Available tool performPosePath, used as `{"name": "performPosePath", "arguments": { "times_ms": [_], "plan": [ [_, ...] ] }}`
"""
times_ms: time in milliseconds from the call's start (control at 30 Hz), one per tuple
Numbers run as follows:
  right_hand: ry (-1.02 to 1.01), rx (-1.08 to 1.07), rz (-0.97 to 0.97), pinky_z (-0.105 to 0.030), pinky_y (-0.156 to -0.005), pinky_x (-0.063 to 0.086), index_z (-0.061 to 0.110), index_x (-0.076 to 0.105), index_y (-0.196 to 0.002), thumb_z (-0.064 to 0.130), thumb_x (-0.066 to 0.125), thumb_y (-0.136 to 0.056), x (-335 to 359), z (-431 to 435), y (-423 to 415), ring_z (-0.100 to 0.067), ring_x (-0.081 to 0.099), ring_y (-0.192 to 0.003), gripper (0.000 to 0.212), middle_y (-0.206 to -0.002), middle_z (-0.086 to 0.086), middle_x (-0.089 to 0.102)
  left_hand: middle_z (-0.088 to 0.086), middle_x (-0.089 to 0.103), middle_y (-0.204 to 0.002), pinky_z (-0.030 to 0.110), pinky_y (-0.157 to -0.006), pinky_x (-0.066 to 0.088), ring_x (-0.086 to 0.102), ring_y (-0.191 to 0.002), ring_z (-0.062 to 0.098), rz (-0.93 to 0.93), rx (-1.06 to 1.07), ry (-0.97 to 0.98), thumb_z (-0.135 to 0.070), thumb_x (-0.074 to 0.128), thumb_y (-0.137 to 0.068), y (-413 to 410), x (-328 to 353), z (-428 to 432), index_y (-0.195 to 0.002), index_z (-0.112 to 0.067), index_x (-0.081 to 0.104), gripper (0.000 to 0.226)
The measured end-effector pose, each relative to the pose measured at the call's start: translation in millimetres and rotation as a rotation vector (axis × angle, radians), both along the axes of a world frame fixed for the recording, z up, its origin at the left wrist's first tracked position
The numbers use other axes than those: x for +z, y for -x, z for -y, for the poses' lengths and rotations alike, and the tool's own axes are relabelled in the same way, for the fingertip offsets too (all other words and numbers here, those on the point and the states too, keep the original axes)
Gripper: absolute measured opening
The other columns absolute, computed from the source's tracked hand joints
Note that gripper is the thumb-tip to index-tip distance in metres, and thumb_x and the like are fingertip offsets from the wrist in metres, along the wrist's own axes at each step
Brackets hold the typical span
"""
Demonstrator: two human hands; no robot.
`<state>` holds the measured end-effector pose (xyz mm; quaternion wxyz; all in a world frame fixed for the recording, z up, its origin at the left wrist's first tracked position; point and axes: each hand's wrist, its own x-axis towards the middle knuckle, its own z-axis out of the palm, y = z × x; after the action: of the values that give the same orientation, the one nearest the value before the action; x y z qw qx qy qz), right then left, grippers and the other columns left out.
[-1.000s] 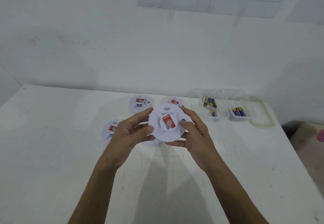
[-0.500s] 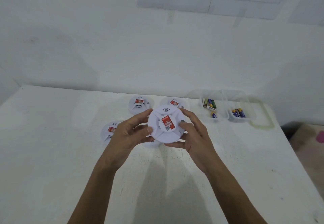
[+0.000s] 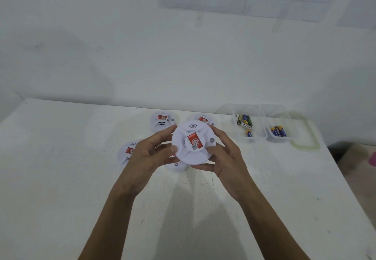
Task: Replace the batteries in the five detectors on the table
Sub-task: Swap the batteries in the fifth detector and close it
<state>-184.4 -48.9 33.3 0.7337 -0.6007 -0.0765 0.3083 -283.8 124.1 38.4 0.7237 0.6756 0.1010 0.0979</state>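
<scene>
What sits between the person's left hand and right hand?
In the head view, a round white plastic detector with a red label, gripped at its rim by the left hand and the right hand.

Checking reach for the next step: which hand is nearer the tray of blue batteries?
Right. The right hand holds the detector by its right edge, left of the tray of blue batteries; the left hand holds its opposite edge, farther from the tray.
</scene>
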Motion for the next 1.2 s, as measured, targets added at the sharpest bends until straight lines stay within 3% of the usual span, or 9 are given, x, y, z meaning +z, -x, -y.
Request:
{"name": "performPosePath", "arguments": {
  "times_ms": [333, 600, 833, 933, 1100, 1200],
  "plan": [
    [-0.038, 0.006, 0.042, -0.056, -0.087, 0.052, 0.017, 0.046, -0.139, 0.006, 0.046, -0.099, -4.1, 3.5, 1.0, -0.030, 0.064, -0.109, 0.041, -0.131, -0.009, 0.059, -0.007, 0.068, -0.119, 0.037, -0.083, 0.057, 0.064, -0.110, 0.019, -0.012, 0.006, 0.009, -0.010, 0.058, -0.089, 0.9, -1.1, 0.3, -0.134, -0.017, 0.053, 0.046],
    [-0.040, 0.004, 0.008, -0.050, -0.085, 0.054, 0.014, 0.044, -0.139, 0.007, 0.044, -0.100, -5.0, 2.8, 3.2, -0.031, 0.062, -0.113, 0.040, -0.135, -0.011, 0.056, -0.009, 0.069, -0.116, 0.033, -0.080, 0.057, 0.065, -0.108, 0.016, -0.018, 0.024, -0.002, -0.010, 0.059, -0.089, 2.4, -1.5, 1.8, -0.133, -0.018, 0.054, 0.045],
    [-0.044, -0.005, 0.064, -0.057, -0.085, 0.053, 0.017, 0.047, -0.137, 0.006, 0.050, -0.097, -4.5, 2.2, 7.2, -0.029, 0.065, -0.108, 0.042, -0.130, -0.007, 0.061, -0.008, 0.069, -0.116, 0.034, -0.081, 0.058, 0.065, -0.107, 0.017, -0.020, 0.023, 0.000, -0.007, 0.058, -0.090, 3.8, -0.5, 0.0, -0.133, -0.017, 0.054, 0.044],
    [-0.058, -0.005, 0.062, -0.053, -0.082, 0.055, 0.017, 0.048, -0.136, 0.005, 0.050, -0.097, -4.4, 1.5, 7.0, -0.027, 0.066, -0.106, 0.041, -0.128, -0.006, 0.062, -0.008, 0.069, -0.117, 0.038, -0.084, 0.057, 0.065, -0.108, 0.017, -0.023, 0.026, -0.008, -0.013, 0.060, -0.087, 4.0, -0.3, -0.5, -0.132, -0.018, 0.054, 0.046],
    [-0.064, -0.010, 0.058, -0.048, -0.078, 0.058, 0.019, 0.050, -0.134, 0.005, 0.050, -0.096, -5.2, 1.0, 7.1, -0.025, 0.067, -0.104, 0.041, -0.124, -0.004, 0.064, -0.004, 0.068, -0.120, 0.038, -0.084, 0.057, 0.064, -0.109, 0.020, -0.022, 0.015, 0.011, -0.005, 0.057, -0.091, 4.2, -1.7, -2.1, -0.134, -0.016, 0.053, 0.045],
    [-0.060, -0.007, 0.051, -0.052, -0.081, 0.056, 0.018, 0.048, -0.136, 0.004, 0.050, -0.096, -6.1, 1.1, 6.9, -0.028, 0.066, -0.105, 0.042, -0.126, -0.005, 0.063, -0.005, 0.068, -0.118, 0.036, -0.082, 0.057, 0.065, -0.109, 0.019, -0.025, 0.017, 0.007, -0.006, 0.058, -0.090, 3.5, -2.6, -1.9, -0.134, -0.016, 0.053, 0.045]
  ]
}}
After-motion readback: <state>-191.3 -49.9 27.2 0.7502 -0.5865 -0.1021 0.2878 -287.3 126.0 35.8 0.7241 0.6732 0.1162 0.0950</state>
